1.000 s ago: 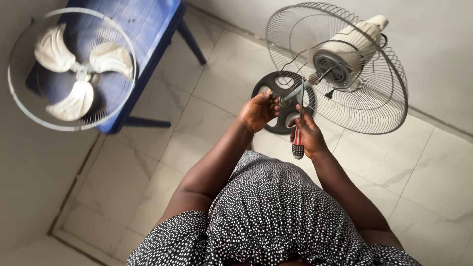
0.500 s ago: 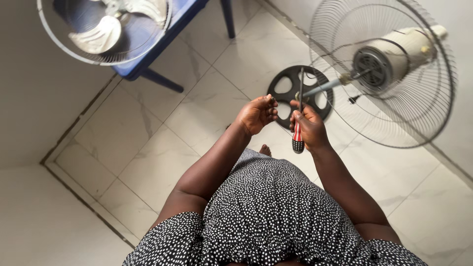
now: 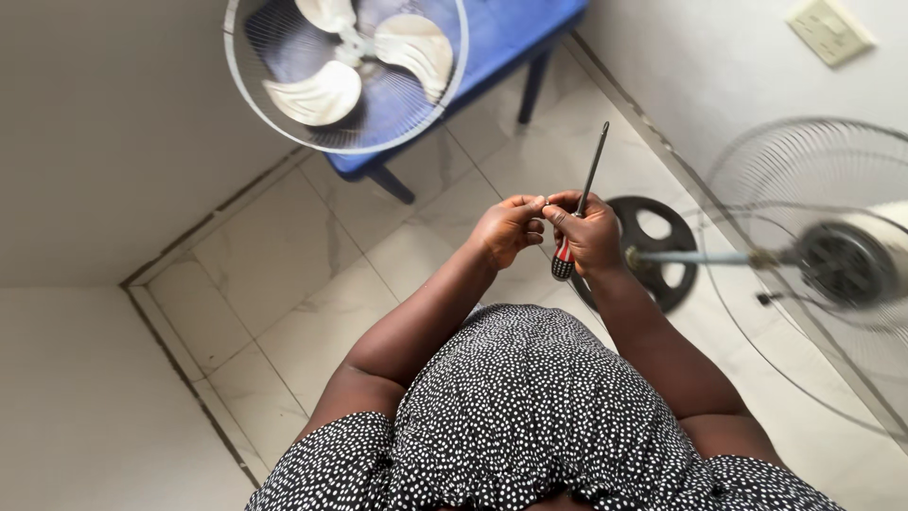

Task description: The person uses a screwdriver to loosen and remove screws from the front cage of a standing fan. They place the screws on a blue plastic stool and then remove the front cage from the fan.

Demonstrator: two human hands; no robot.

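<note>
Both hands met over the tiled floor.
The right hand (image 3: 591, 235) gripped a red-handled screwdriver (image 3: 579, 208) upright; left hand (image 3: 506, 230) fingers pinched shut beside it, contents unclear, fan base (image 3: 662, 248) just behind.

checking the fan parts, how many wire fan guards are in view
2. One wire guard with the blades behind it, on the blue table at top; the other guard around the motor at right, partly cut off.

Both hands (image 3: 553, 230) raised, fingertips together

Soft daylight, blurred right edge.
</note>
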